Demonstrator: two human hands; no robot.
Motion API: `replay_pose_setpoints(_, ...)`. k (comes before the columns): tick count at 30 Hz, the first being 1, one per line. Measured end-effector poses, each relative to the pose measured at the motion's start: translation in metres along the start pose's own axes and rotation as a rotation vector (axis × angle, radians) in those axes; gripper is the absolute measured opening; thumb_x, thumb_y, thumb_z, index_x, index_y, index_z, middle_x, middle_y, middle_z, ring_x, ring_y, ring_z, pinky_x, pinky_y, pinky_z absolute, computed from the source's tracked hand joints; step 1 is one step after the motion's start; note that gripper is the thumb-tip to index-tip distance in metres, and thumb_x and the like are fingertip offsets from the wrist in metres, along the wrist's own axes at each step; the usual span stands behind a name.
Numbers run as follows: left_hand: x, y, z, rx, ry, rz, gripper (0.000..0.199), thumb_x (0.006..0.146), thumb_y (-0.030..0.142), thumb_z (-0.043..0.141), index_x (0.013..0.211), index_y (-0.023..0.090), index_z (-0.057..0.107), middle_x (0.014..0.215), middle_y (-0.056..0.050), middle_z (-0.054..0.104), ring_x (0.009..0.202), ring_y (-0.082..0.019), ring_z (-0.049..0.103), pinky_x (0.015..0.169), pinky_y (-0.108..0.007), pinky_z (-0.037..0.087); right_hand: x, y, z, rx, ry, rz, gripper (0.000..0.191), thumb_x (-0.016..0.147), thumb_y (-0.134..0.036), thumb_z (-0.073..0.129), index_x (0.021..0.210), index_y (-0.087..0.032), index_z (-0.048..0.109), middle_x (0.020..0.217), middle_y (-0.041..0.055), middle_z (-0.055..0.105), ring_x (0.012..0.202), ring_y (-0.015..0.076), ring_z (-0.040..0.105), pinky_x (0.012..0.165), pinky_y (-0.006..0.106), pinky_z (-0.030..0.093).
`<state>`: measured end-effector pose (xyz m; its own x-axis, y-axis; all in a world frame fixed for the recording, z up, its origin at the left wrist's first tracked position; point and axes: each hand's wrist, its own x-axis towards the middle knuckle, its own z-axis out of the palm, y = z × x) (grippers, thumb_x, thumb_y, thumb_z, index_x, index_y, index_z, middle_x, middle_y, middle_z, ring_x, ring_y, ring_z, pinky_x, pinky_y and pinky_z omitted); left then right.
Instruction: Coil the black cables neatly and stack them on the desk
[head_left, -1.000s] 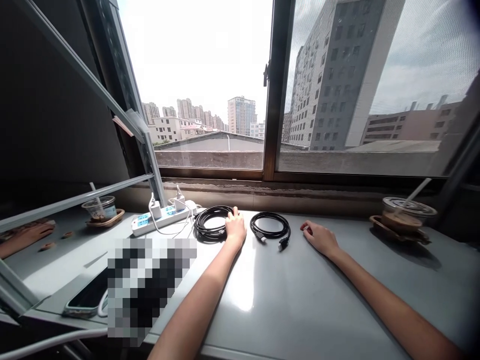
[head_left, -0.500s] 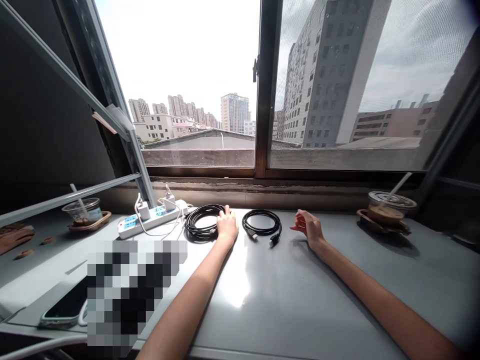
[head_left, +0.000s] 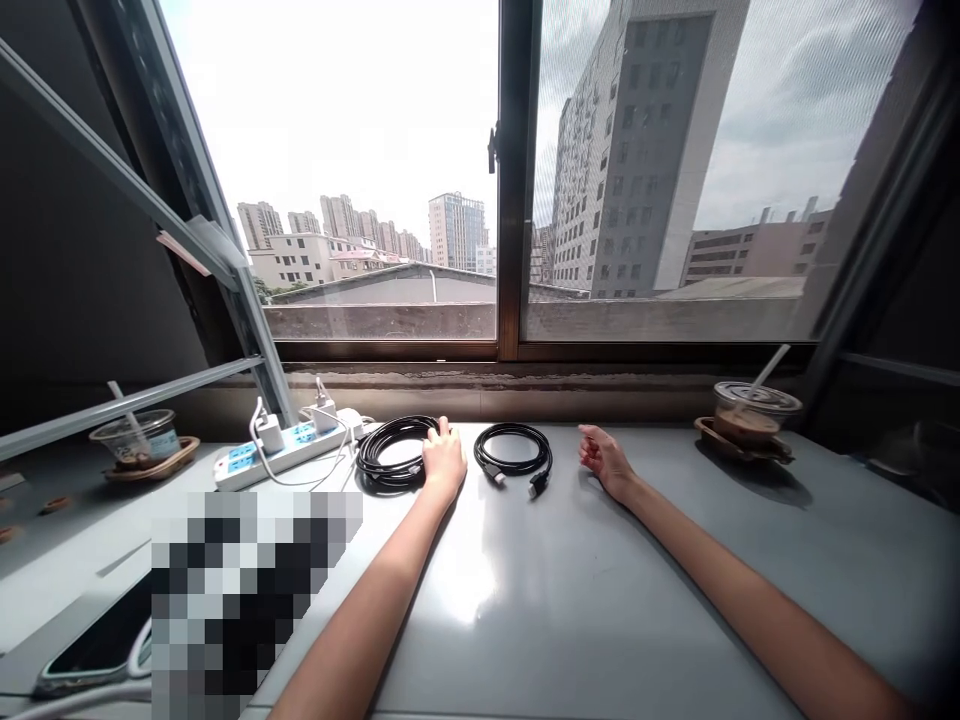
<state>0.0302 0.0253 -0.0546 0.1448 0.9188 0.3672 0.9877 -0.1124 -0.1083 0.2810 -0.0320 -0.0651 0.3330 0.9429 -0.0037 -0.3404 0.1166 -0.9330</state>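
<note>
A thick coil of black cable point(head_left: 373, 462) lies flat on the grey table. Over its right side, my left hand point(head_left: 444, 457) is closed, with the fingertips partly hidden. To the right of that hand rests a smaller coil of black cable point(head_left: 517, 467), its two plugs, HDMI-like in shape, pointing towards me. My right hand point(head_left: 606, 462) is further right, apart from the small coil, with its fingers curled in and nothing visible in them. Its wrist is low over the tabletop.
A white power strip point(head_left: 281, 455) with two plugged chargers stands left of the large coil. Lidded drink cups sit at the right point(head_left: 754, 412) and far left point(head_left: 139, 440). A phone point(head_left: 105, 635) lies at the lower left, beside a blurred-out patch. The window point(head_left: 510, 330) is behind.
My right hand's fingers have curled in from a looser, parted pose. My left hand stays on the large coil. The view has shifted slightly, and another person's hand at the left edge is gone.
</note>
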Motion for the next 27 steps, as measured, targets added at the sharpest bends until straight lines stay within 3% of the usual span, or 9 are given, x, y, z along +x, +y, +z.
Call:
replay_pose_setpoints(6, -0.0006, -0.001, -0.0015, 0.004, -0.003, 0.005, 0.035, 0.085, 0.019, 0.039, 0.113, 0.011, 0.059, 0.137, -0.016, 0.04, 0.105, -0.028, 0.049, 0.083, -0.034, 0.045, 0.0031, 0.0016, 0.0007, 0.03, 0.044, 0.012, 0.04, 0.056, -0.027, 0.077, 0.089, -0.019, 0.057, 0.073, -0.0034, 0.055, 0.048, 0.0021, 0.045, 0.042, 0.013, 0.044)
replay_pose_setpoints(11, -0.001, -0.0014, -0.0019, -0.004, -0.005, 0.008, 0.037, 0.084, 0.019, 0.04, 0.116, 0.011, 0.057, 0.14, -0.016, 0.038, 0.107, -0.029, 0.049, 0.084, -0.035, 0.045, 0.0028, -0.0015, -0.0016, 0.028, 0.035, 0.041, 0.041, 0.055, -0.025, 0.08, 0.093, -0.019, 0.063, 0.081, -0.0015, 0.06, 0.046, 0.0004, 0.044, 0.044, 0.012, 0.048)
replay_pose_setpoints(18, -0.0007, -0.0015, -0.001, -0.015, -0.006, 0.002, 0.037, 0.083, 0.018, 0.041, 0.116, 0.013, 0.058, 0.141, -0.016, 0.037, 0.108, -0.029, 0.049, 0.084, -0.036, 0.045, -0.0002, -0.0026, -0.004, 0.034, -0.051, 0.067, 0.042, 0.058, -0.024, 0.08, 0.097, -0.021, 0.067, 0.107, 0.0006, 0.063, 0.046, -0.0024, 0.042, 0.045, 0.01, 0.048)
replay_pose_setpoints(27, -0.0014, -0.0005, -0.0007, -0.007, -0.013, -0.003, 0.036, 0.084, 0.018, 0.041, 0.115, 0.012, 0.058, 0.141, -0.016, 0.037, 0.108, -0.027, 0.049, 0.084, -0.035, 0.045, -0.0026, -0.0031, -0.0067, -0.015, -0.124, 0.091, 0.04, 0.064, -0.023, 0.077, 0.102, -0.024, 0.066, 0.111, 0.001, 0.064, 0.045, -0.0016, 0.044, 0.047, 0.01, 0.05)
